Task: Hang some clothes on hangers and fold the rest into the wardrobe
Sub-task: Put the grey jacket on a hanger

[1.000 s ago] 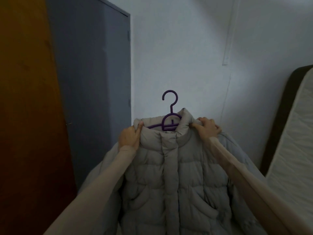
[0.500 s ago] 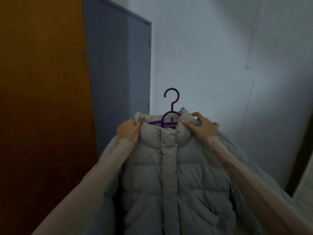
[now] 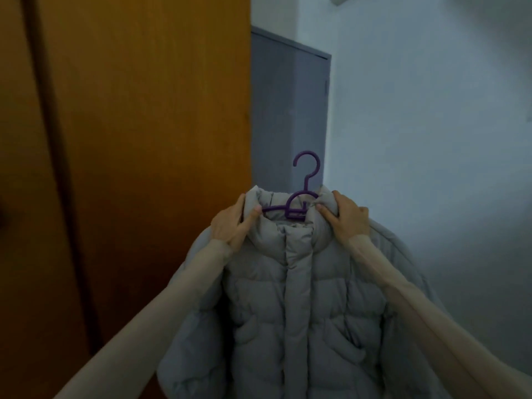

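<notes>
quilted puffy jacket (image 3: 299,298), purple hooked hanger (image 3: 302,194)

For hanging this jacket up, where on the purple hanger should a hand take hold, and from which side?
Grip the hanger at the bare neck below its hook, coming from above. Only that part stands clear of the jacket collar; the shoulders are buried inside. The left hand and right hand now pinch the collar.

Single head-worn wide-angle view, facing forward and slightly down along both outstretched arms. Near field: jacket (image 3: 299,298) on hanger (image 3: 302,194), held up close. Behind: wardrobe (image 3: 138,139) at left, wall (image 3: 431,139) at right.
</notes>
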{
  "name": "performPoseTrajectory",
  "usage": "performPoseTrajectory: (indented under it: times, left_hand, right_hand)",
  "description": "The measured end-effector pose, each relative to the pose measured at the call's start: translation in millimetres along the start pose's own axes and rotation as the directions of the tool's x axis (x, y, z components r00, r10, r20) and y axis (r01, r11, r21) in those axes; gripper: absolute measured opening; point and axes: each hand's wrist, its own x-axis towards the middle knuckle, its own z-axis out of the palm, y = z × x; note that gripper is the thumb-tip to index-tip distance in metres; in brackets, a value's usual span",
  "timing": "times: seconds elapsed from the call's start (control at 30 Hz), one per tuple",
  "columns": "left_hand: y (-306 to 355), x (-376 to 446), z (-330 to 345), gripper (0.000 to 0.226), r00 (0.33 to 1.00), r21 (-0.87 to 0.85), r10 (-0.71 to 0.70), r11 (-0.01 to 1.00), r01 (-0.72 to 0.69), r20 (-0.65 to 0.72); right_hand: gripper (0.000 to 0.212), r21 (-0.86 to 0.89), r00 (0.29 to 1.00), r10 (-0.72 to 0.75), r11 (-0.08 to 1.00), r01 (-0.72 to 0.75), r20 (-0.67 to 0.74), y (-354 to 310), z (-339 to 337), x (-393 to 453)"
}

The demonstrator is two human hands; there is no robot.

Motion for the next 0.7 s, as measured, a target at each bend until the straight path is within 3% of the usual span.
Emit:
performPoseTrajectory:
  times: [0.07, 0.23, 0.5, 0.7]
  left_hand:
    - [-15.8, -8.2, -28.5, 0.071, 1.0, 0.083, -0.002, 0.997, 0.001, 0.009]
    - [-56.5, -36.4, -99.7, 0.07, 0.999, 0.193, -0.041, 0.98, 0.046, -0.029]
    - [-102.8, -90.7, -220.6, 0.058, 0.958, 0.373, -0.099, 0.906, 0.198, -0.269]
    - [-143.1, -132.9, -315.4, 0.058, 0.892, 0.395, -0.153, 0.855, 0.336, -0.426]
  right_hand:
    - [0.045, -0.006, 1.0, 0.007, 1.0, -0.007, -0.006, -29.1, 18.0, -7.4]
    - [0.036, 0.034, 0.997, 0.046, 0.998, -0.044, -0.062, -110.3, 58.0, -31.9]
    - [0.047, 0.194, 0.998, -0.02, 0.981, 0.033, -0.065, -247.7, 95.6, -59.9]
    - [0.039, 0.272, 0.994, -0.089, 0.957, 0.103, -0.064, -356.9, 125.8, -79.0]
